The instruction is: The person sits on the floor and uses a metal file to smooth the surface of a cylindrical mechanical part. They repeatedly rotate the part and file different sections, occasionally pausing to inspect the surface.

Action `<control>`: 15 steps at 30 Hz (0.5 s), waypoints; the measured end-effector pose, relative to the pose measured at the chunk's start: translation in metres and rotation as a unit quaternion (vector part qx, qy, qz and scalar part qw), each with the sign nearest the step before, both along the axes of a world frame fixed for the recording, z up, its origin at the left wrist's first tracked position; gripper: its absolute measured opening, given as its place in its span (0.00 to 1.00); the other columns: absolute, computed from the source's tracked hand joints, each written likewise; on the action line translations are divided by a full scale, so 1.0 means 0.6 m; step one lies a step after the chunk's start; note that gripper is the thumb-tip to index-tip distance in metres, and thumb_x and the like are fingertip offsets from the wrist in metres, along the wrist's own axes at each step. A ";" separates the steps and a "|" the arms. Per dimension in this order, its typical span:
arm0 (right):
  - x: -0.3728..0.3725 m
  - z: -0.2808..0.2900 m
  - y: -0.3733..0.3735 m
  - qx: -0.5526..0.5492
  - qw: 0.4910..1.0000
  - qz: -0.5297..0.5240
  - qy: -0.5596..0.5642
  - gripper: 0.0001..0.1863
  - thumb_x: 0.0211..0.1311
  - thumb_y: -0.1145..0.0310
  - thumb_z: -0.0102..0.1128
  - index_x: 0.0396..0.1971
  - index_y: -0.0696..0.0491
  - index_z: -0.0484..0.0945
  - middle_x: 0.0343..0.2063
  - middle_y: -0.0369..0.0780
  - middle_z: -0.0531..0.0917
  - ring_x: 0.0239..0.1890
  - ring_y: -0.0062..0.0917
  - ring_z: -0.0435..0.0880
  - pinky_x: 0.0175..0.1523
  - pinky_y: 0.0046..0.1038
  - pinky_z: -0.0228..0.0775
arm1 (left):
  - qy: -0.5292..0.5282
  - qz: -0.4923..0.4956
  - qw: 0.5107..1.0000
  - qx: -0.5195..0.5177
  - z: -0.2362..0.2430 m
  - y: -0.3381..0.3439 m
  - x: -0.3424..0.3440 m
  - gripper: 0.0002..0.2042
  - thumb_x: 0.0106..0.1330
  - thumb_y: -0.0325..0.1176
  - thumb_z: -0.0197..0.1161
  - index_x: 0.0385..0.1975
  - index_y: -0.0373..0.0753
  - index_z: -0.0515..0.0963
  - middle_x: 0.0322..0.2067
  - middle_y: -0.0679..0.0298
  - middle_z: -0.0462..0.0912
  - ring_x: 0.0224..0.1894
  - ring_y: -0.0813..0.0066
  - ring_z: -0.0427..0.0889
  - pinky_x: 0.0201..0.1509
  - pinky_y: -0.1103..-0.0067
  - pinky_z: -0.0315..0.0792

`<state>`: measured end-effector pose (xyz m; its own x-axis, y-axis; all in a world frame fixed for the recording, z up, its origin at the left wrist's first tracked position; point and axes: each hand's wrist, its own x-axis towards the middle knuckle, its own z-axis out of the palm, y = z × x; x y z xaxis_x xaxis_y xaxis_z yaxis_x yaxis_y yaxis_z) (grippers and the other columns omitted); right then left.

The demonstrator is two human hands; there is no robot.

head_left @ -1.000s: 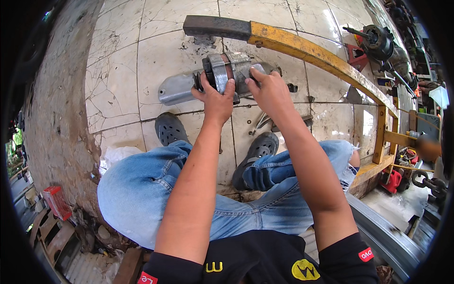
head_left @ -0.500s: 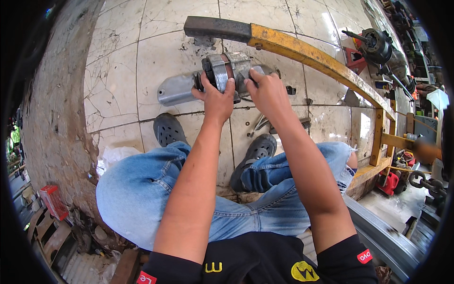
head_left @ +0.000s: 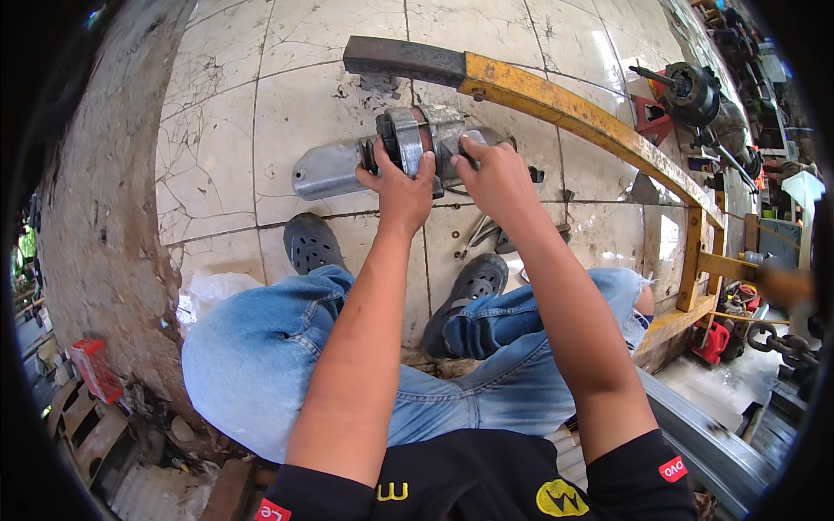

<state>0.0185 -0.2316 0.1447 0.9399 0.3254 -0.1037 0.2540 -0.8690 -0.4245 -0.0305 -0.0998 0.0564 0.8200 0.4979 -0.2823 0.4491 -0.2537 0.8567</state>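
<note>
An alternator (head_left: 420, 139), silver with a reddish-brown band round its middle, lies on its side in front of me, its pulley end to the left. My left hand (head_left: 404, 195) is wrapped round that end, thumb on the near side and fingers by the pulley (head_left: 367, 156). At the opposite end my right hand (head_left: 501, 176) has its thumb and bent forefinger on the rear housing; its other fingers are curled, and what lies under them is hidden. A smooth grey metal cover (head_left: 323, 174) sits beneath and behind the alternator, sticking out to the left.
Beyond the alternator a yellow steel frame (head_left: 556, 95) with a dark end reaches across the tiled floor (head_left: 208, 156). Small tools and loose hardware (head_left: 476, 234) lie near my right shoe (head_left: 478, 278). A greasy mechanical assembly (head_left: 691, 95) stands at the far right.
The whole view has shifted slightly down and to the right. Both hands stay on the alternator, with little visible movement of the fingers.
</note>
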 end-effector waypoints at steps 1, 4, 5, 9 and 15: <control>0.005 -0.001 -0.004 0.000 1.000 -0.004 0.007 0.21 0.63 0.58 0.62 0.52 0.53 0.82 0.34 0.52 0.85 0.45 0.45 0.82 0.50 0.42 0.76 | -0.001 0.003 1.000 -0.009 0.002 -0.001 0.001 0.46 0.66 0.47 0.65 0.73 0.36 0.41 0.65 0.20 0.27 0.69 0.24 0.46 0.71 0.63 0.58; 0.028 -0.018 -0.022 0.055 0.998 -0.041 -0.013 0.28 0.62 0.55 0.64 0.58 0.55 0.77 0.35 0.52 0.85 0.41 0.42 0.83 0.47 0.40 0.76 | -0.005 0.010 0.999 -0.045 0.013 -0.006 0.005 0.46 0.66 0.50 0.65 0.73 0.36 0.42 0.66 0.21 0.28 0.71 0.27 0.39 0.73 0.63 0.53; 0.031 -0.039 -0.031 0.108 0.991 -0.066 -0.049 0.31 0.62 0.55 0.65 0.61 0.56 0.74 0.34 0.50 0.85 0.37 0.40 0.84 0.44 0.39 0.76 | -0.007 0.013 0.998 -0.062 0.022 -0.008 0.005 0.46 0.66 0.51 0.64 0.74 0.36 0.42 0.67 0.21 0.30 0.73 0.30 0.34 0.75 0.62 0.48; 0.031 -0.050 -0.047 0.229 0.938 -0.236 0.115 0.34 0.59 0.56 0.68 0.61 0.58 0.70 0.34 0.46 0.83 0.34 0.31 0.82 0.39 0.36 0.76 | 0.006 0.022 0.999 -0.040 0.019 -0.003 0.003 0.47 0.66 0.53 0.64 0.73 0.35 0.43 0.68 0.22 0.31 0.74 0.31 0.29 0.76 0.62 0.43; 0.032 -0.109 -0.080 0.396 0.790 -0.352 0.309 0.22 0.58 0.69 0.65 0.53 0.53 0.72 0.29 0.37 0.75 0.28 0.19 0.75 0.24 0.26 0.66 | -0.012 0.054 0.998 -0.041 0.031 -0.006 0.004 0.51 0.62 0.52 0.68 0.73 0.36 0.39 0.67 0.26 0.36 0.67 0.29 0.57 0.68 0.60 0.62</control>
<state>0.0374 -0.2796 0.0793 0.7668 -0.0626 -0.6388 -0.6416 -0.1033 -0.7601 -0.0283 -0.1037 0.0753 0.7699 0.5596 -0.3069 0.4491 -0.1334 0.8835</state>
